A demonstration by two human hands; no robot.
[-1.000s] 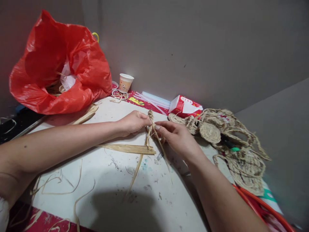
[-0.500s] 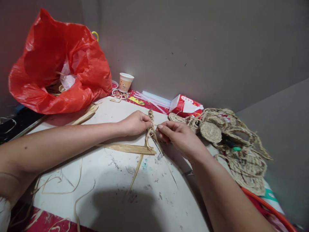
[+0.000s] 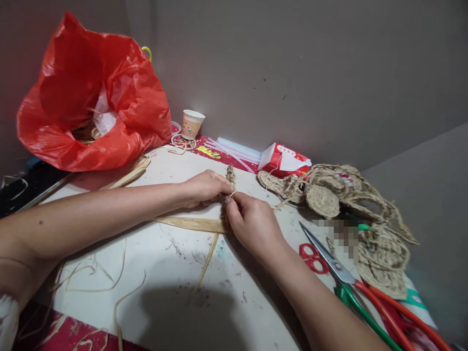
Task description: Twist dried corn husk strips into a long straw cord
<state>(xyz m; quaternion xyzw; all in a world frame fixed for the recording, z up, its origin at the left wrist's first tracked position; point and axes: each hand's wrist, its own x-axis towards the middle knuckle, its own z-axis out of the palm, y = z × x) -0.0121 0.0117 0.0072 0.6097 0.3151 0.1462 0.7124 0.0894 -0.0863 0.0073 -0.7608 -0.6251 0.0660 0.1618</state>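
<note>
A short braid of dry plant fibre (image 3: 230,174) stands up between my two hands over the white tabletop. My left hand (image 3: 210,187) pinches it from the left, thumb and fingers closed. From the right, my right hand (image 3: 252,219) is closed with thumb against forefinger on a strand of the same fibre, touching the left fingertips. Most of the strand is hidden behind the right fingers. Below the hands, a flat dry strip of fibre (image 3: 193,224) lies across the table, and a thinner strip (image 3: 206,261) slants down from it.
At the back left is a red plastic bag (image 3: 146,107) with fibre inside. A paper cup (image 3: 192,124), straws (image 3: 237,151) and a tissue pack (image 3: 283,160) line the wall. Woven fibre pieces (image 3: 321,200), large scissors (image 3: 341,273) and small red scissors (image 3: 313,258) lie right.
My right hand has moved left and down, closing up against my left hand and covering the loose strands. The scissors, hidden before by my right arm, now show.
</note>
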